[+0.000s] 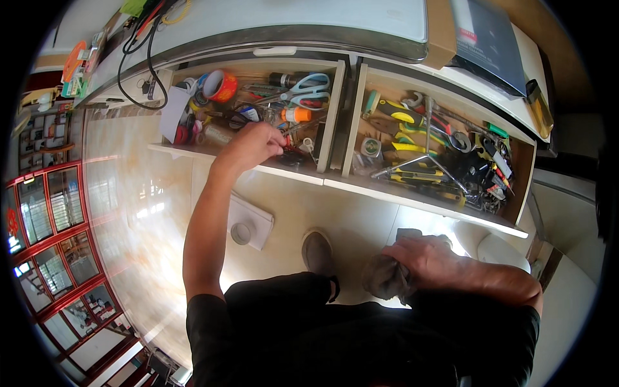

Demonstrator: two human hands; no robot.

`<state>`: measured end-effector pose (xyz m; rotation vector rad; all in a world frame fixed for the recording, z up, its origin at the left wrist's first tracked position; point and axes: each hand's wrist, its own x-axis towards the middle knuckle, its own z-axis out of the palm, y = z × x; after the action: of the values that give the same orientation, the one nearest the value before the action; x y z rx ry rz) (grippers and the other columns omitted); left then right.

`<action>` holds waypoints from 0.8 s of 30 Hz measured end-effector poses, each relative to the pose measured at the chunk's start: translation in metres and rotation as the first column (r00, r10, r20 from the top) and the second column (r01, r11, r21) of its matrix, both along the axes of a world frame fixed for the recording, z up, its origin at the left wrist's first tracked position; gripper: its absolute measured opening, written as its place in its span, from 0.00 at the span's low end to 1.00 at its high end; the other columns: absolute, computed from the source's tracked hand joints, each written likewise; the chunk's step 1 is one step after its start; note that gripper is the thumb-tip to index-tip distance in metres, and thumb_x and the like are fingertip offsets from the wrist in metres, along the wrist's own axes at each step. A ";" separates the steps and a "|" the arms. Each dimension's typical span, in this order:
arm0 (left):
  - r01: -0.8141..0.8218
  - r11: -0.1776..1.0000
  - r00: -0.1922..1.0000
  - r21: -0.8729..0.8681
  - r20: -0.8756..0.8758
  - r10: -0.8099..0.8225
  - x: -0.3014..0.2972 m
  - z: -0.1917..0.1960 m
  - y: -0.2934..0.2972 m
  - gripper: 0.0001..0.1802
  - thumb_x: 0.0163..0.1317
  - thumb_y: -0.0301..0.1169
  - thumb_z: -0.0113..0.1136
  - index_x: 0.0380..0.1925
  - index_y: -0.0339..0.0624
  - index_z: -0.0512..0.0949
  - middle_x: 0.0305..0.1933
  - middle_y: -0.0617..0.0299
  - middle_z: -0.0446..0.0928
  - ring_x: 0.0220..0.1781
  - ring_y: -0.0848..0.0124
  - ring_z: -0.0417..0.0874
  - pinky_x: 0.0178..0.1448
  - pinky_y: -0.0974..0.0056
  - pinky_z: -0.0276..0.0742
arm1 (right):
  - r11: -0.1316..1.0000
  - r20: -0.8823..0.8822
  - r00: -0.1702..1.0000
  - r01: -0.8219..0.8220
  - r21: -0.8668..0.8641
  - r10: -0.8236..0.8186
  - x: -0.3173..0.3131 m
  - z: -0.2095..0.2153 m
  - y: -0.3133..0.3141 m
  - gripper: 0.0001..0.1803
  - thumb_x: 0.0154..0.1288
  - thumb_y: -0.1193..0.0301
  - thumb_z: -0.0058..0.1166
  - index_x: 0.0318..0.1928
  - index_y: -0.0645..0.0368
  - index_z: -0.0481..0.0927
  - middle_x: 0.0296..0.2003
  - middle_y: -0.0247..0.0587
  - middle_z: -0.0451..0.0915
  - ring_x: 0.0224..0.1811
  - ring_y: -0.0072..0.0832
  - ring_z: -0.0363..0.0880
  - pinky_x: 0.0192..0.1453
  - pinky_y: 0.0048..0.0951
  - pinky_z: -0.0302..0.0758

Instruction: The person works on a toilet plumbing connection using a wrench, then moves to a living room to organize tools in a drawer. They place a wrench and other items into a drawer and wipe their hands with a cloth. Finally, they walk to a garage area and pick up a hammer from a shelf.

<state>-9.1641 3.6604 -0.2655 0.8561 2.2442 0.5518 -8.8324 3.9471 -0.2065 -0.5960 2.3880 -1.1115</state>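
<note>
The left drawer [333, 109] stands open in the head view at eleven o'clock, packed with mixed odds and ends. We have our left hand [255, 146] over its front part, at ten o'clock from the view's centre, fingers curled in close to the clutter; we cannot tell whether they pinch anything. Our right hand [429, 261], at four o'clock, grips a crumpled grey cloth [387, 276] beside the floor-side gap, well apart from the drawer.

We could nick a finger: the blue-handled scissors [309, 94] lie at one o'clock from that hand, and such a jumble may hide other points. Tugging one piece could drag its neighbours along, since they overlap. The black cable [152, 63] loops down by the drawer's ten-o'clock corner, so sliding the drawer could snag it. At two o'clock, the three-armed metal wrench [427, 152] straddles other tools; we judge it could jam the right drawer [352, 122].
</note>
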 end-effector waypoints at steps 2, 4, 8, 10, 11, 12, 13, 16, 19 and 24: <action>0.104 0.982 0.989 -0.159 0.120 -0.085 0.001 -0.007 -0.002 0.14 0.61 0.26 0.70 0.46 0.36 0.86 0.40 0.50 0.87 0.41 0.66 0.88 0.48 0.62 0.81 | 1.000 0.005 1.000 0.002 -0.001 -0.002 0.000 -0.001 0.000 0.34 0.47 0.72 0.70 0.58 0.60 0.75 0.42 0.45 0.82 0.46 0.43 0.85 0.50 0.41 0.83; 0.069 0.987 0.982 -0.142 0.182 -0.042 -0.004 -0.012 -0.004 0.15 0.59 0.32 0.72 0.44 0.37 0.87 0.41 0.49 0.87 0.45 0.62 0.88 0.49 0.61 0.81 | 1.000 0.010 1.000 0.003 -0.003 -0.003 0.001 -0.002 0.000 0.34 0.47 0.72 0.70 0.58 0.60 0.75 0.42 0.45 0.82 0.46 0.43 0.85 0.51 0.41 0.83; 0.234 0.967 0.919 -0.096 0.347 -0.188 -0.008 -0.007 0.006 0.16 0.63 0.34 0.71 0.48 0.39 0.87 0.43 0.55 0.82 0.47 0.67 0.83 0.51 0.62 0.79 | 1.000 0.027 1.000 0.013 -0.006 -0.013 0.003 -0.003 0.002 0.34 0.47 0.72 0.69 0.59 0.59 0.75 0.42 0.45 0.82 0.46 0.44 0.84 0.51 0.41 0.83; 0.242 0.963 0.926 -0.114 0.324 -0.194 -0.009 -0.015 0.002 0.15 0.64 0.35 0.70 0.48 0.40 0.87 0.42 0.56 0.81 0.47 0.66 0.82 0.51 0.61 0.79 | 1.000 0.034 0.999 0.008 -0.009 -0.008 -0.001 0.001 0.001 0.35 0.47 0.72 0.69 0.59 0.59 0.74 0.42 0.45 0.82 0.46 0.44 0.84 0.51 0.41 0.82; 0.265 0.962 0.938 -0.063 0.248 -0.242 -0.009 -0.015 0.005 0.15 0.64 0.36 0.68 0.46 0.39 0.87 0.41 0.53 0.83 0.46 0.63 0.84 0.50 0.60 0.79 | 1.000 0.037 0.999 0.008 -0.015 -0.007 -0.003 0.001 0.000 0.35 0.47 0.72 0.69 0.59 0.59 0.74 0.42 0.45 0.82 0.46 0.44 0.84 0.51 0.41 0.82; 0.291 0.957 0.944 -0.014 0.169 -0.285 -0.008 -0.014 0.006 0.16 0.65 0.38 0.66 0.44 0.38 0.87 0.40 0.49 0.84 0.44 0.61 0.86 0.48 0.58 0.79 | 1.000 0.031 1.000 0.004 -0.018 -0.003 -0.002 0.001 0.000 0.35 0.47 0.72 0.69 0.59 0.59 0.74 0.42 0.45 0.82 0.46 0.44 0.84 0.51 0.41 0.82; 0.256 0.965 0.954 -0.054 0.173 -0.244 -0.007 -0.013 0.006 0.15 0.67 0.38 0.61 0.40 0.37 0.86 0.38 0.48 0.83 0.45 0.56 0.85 0.48 0.54 0.77 | 1.000 0.035 0.999 0.004 -0.008 -0.004 0.000 0.000 0.000 0.35 0.46 0.72 0.69 0.59 0.59 0.74 0.42 0.45 0.82 0.46 0.44 0.84 0.51 0.41 0.82; 0.146 0.987 0.980 -0.067 -0.129 -0.154 -0.002 -0.011 0.004 0.12 0.68 0.35 0.59 0.35 0.37 0.84 0.39 0.47 0.82 0.45 0.51 0.84 0.47 0.50 0.77 | 1.000 0.024 1.000 0.003 -0.010 -0.003 0.001 -0.003 -0.004 0.35 0.45 0.72 0.69 0.58 0.59 0.75 0.41 0.44 0.82 0.46 0.44 0.84 0.51 0.41 0.82; -0.022 1.000 0.914 -0.021 -0.406 0.011 -0.002 -0.002 0.002 0.13 0.70 0.37 0.58 0.39 0.38 0.82 0.44 0.46 0.81 0.47 0.47 0.83 0.49 0.50 0.77 | 1.000 0.015 1.000 0.009 -0.019 -0.009 0.000 0.000 -0.006 0.34 0.45 0.73 0.69 0.58 0.59 0.75 0.41 0.44 0.81 0.45 0.44 0.84 0.51 0.41 0.82; -0.134 0.955 0.756 0.266 -0.596 0.272 0.004 0.022 0.023 0.12 0.67 0.36 0.65 0.45 0.42 0.81 0.46 0.50 0.82 0.48 0.46 0.84 0.49 0.50 0.80 | 0.997 0.005 0.998 0.055 0.052 -0.055 0.018 -0.008 0.001 0.34 0.46 0.74 0.67 0.58 0.60 0.75 0.41 0.45 0.81 0.46 0.44 0.83 0.50 0.41 0.82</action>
<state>-9.1603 3.6837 -0.2433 1.0146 2.9653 0.6841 -8.8141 3.9484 -0.2147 -0.5115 2.4331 -1.0682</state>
